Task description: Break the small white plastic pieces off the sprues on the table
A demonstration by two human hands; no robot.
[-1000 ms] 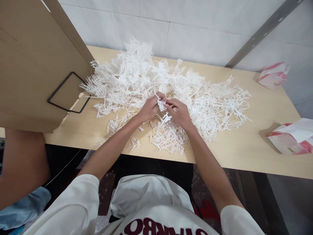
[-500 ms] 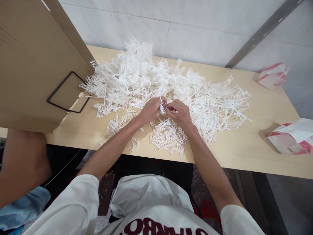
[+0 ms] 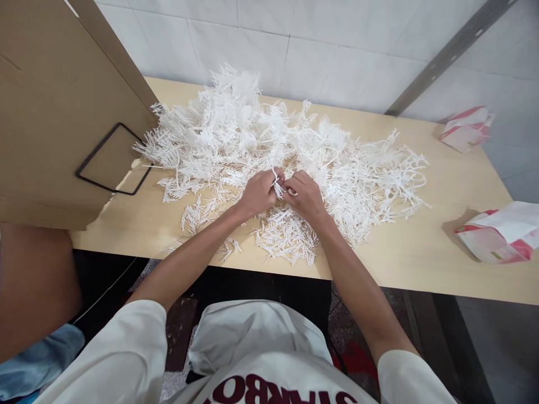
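Pinching a white sprig (image 3: pixel 278 189) at the centre of the frame with left hand (image 3: pixel 259 193) and right hand (image 3: pixel 306 196), possibly liable to lose it in the look-alike white pile (image 3: pixel 231 120) at upper centre through a slackened grip.

Strands (image 3: pixel 273 134) lie on the table (image 3: pixel 412 252) between cardboard (image 3: pixel 50 123) and packets (image 3: pixel 497 238).
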